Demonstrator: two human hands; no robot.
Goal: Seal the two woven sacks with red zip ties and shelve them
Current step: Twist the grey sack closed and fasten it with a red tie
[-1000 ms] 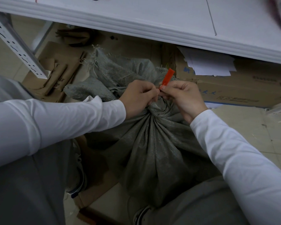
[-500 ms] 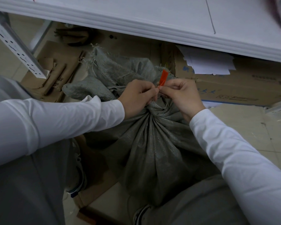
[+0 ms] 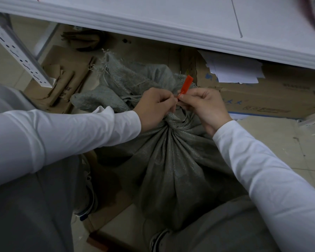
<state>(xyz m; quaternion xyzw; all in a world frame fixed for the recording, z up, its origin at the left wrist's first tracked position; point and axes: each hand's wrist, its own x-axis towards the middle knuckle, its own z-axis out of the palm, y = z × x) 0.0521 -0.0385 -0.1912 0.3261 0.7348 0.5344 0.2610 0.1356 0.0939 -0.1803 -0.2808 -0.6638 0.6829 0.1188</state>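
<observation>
A full grey woven sack (image 3: 171, 160) stands on the floor between my knees, its neck gathered into a tight bunch. The loose mouth of the sack (image 3: 131, 80) flops away behind the neck. A red zip tie (image 3: 185, 86) sticks up from the neck, its flat tag end pointing up and right. My left hand (image 3: 155, 108) grips the gathered neck and pinches the tie from the left. My right hand (image 3: 202, 106) pinches the tie from the right. The two hands touch at the tie. Only one sack is in view.
A white shelf board (image 3: 171, 20) runs across the top, with a perforated white upright (image 3: 20, 59) at left. Under it lie a cardboard box (image 3: 262, 99) topped with white papers (image 3: 233, 70) and flattened brown cardboard (image 3: 62, 82). Beige floor tiles show at right.
The red tag end swung left and more upright, then back to the right. Both hands stayed pinched together at the sack's neck with only small shifts.
</observation>
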